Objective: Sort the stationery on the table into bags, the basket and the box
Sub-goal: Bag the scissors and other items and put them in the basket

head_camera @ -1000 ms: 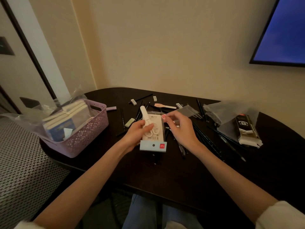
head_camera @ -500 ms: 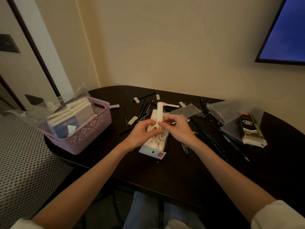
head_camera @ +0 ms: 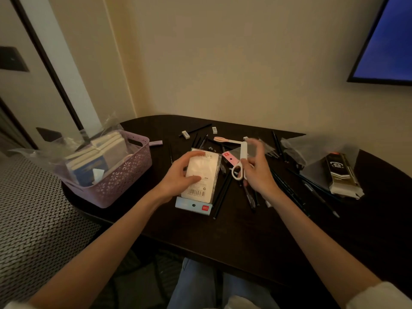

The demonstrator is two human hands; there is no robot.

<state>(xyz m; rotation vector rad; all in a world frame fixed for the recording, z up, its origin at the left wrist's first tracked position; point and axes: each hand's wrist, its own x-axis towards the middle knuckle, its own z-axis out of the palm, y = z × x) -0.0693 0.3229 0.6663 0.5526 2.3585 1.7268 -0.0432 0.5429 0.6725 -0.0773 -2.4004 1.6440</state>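
Note:
My left hand (head_camera: 178, 177) grips a white card package (head_camera: 200, 177) with a barcode and a pale blue end, holding it just above the dark table (head_camera: 223, 237). My right hand (head_camera: 256, 175) holds white scissors (head_camera: 240, 161) by the handle loops, blade cover pointing away from me, to the right of the package. A pink card (head_camera: 230, 158) lies between them. Several black pens and pencils (head_camera: 287, 192) are scattered under and beside my right hand. A pink pair of scissors (head_camera: 225, 140) lies farther back.
A lilac basket (head_camera: 124, 177) with notebooks and a clear bag stands at the table's left edge. A clear bag with a black lead box (head_camera: 338, 172) lies at the right. Small erasers (head_camera: 185, 134) sit near the wall. My knees are below the table's front edge.
The white scissors have come out of the package. My right hand carried them to the right, while my left hand turned the package so its barcode side faces up.

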